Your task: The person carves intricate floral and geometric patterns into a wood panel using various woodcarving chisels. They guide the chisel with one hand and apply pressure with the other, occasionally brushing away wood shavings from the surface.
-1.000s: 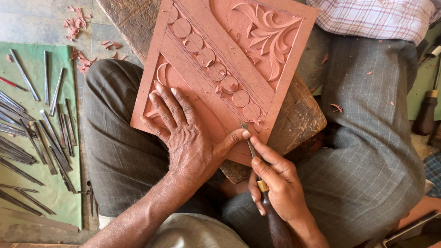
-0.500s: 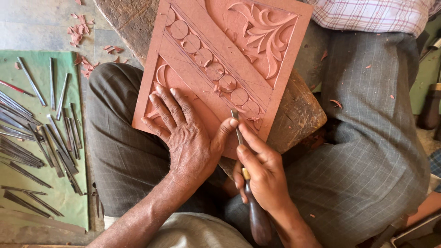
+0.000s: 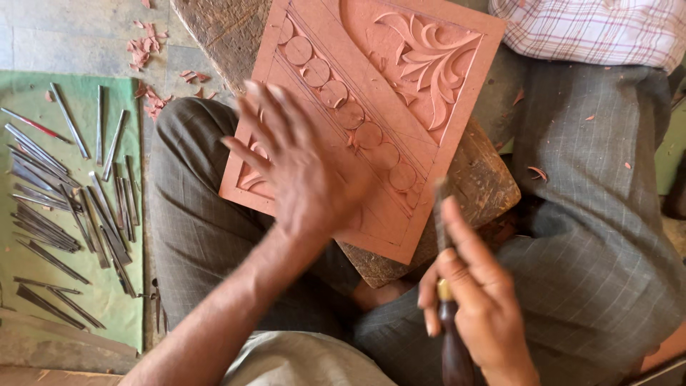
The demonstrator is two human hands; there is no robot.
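A reddish carved panel (image 3: 400, 107) lies tilted across a rough wooden block (image 3: 471, 193) on the person's lap, and everything else sits around it. Its surface shows a row of round discs running diagonally and a leafy scroll toward its upper right corner. The left hand (image 3: 300, 171) is spread flat and blurred over the panel's lower left part, fingers wide and gripping nothing; whether the palm touches the surface cannot be told. The right hand (image 3: 479, 300) sits just below the panel's lower right edge, closed around a chisel (image 3: 446, 286) with a dark wooden handle; its thin blade points up toward that edge, the tip blurred. Well to the left of the panel, many slim metal carving tools (image 3: 64, 207) lie scattered on a green cloth (image 3: 21, 93). Reddish chips (image 3: 146, 50) litter the floor beyond the panel's upper left
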